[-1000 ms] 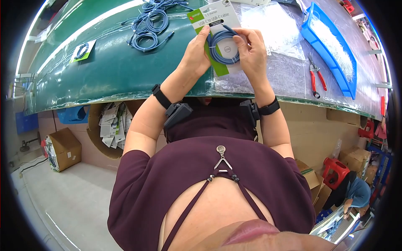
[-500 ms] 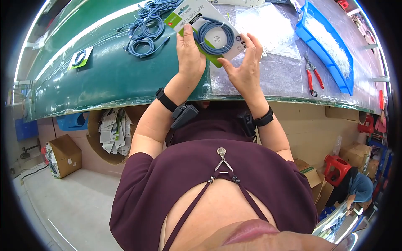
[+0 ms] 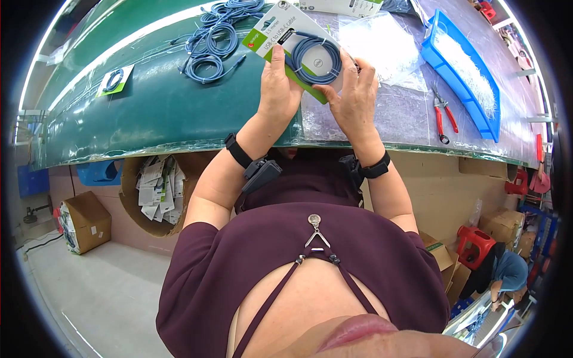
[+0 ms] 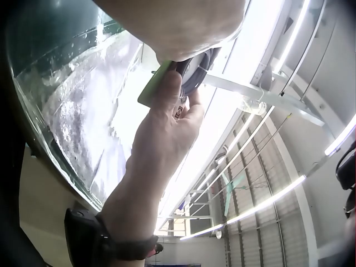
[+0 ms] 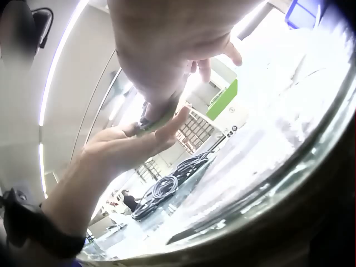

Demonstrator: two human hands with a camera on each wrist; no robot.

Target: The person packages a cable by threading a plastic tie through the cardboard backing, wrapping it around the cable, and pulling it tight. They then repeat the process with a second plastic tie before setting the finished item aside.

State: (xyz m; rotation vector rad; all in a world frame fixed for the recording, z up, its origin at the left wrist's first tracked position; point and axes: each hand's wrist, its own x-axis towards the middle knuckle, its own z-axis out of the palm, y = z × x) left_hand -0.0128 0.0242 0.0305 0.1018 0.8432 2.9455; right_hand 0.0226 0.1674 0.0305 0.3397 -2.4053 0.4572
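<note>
A white and green packaging card (image 3: 291, 17) labelled "USB-C to USB-C cable" is held tilted above the table, with a coiled blue cable (image 3: 296, 62) on its front. My left hand (image 3: 279, 88) grips the card's lower left edge, thumb on the front and fingers behind. At the right edge my right hand (image 3: 356, 98) pinches card and coil, its thumb at the lower corner. The left wrist view shows the right hand (image 4: 167, 125) holding the card's green side (image 4: 156, 83). Seen from the right wrist, the left hand (image 5: 125, 153) supports the card from below.
Several tied blue cables (image 3: 218, 39) lie on the green mat, left of the hands. Further left is a smaller card with a cable (image 3: 113, 80). Red-handled pliers (image 3: 444, 113), clear plastic bags (image 3: 382, 48) and a blue tray (image 3: 464, 83) of clear strips are on the right.
The card has turned from nearly upright to a leftward tilt, then shifted slightly right and down. The right hand came off the coil, opened beside the card, then closed on its right edge.
</note>
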